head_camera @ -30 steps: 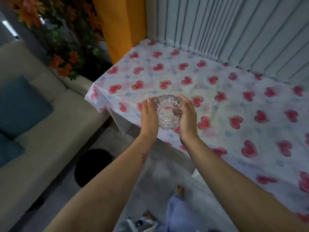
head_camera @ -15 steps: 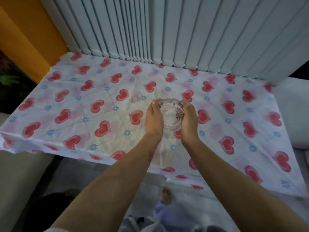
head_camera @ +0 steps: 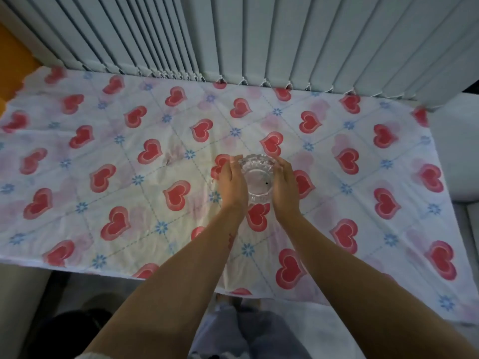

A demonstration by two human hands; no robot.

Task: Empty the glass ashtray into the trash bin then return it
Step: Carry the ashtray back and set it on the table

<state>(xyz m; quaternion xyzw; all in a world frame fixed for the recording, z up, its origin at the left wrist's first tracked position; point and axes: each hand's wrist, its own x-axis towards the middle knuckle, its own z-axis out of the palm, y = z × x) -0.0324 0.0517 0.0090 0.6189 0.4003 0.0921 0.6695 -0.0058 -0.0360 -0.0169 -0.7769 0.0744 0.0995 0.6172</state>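
The clear cut-glass ashtray [head_camera: 257,177] is upright at the middle of the table, low over or on the heart-patterned tablecloth [head_camera: 155,177]; I cannot tell if it touches. My left hand [head_camera: 231,186] cups its left side and my right hand [head_camera: 285,187] cups its right side. A tiny dark speck shows inside the bowl. A dark rounded shape [head_camera: 75,330] at the bottom left on the floor may be the trash bin; it is mostly out of frame.
Vertical white blinds [head_camera: 259,35] hang along the table's far edge. An orange wall [head_camera: 13,55] is at the far left. A pale sofa edge [head_camera: 456,156] lies to the right. My legs in light trousers [head_camera: 248,332] are below the table's near edge.
The view swung from the table's left corner and sofa to face the table squarely. Both hands carried the ashtray from the near left edge to the table's middle.
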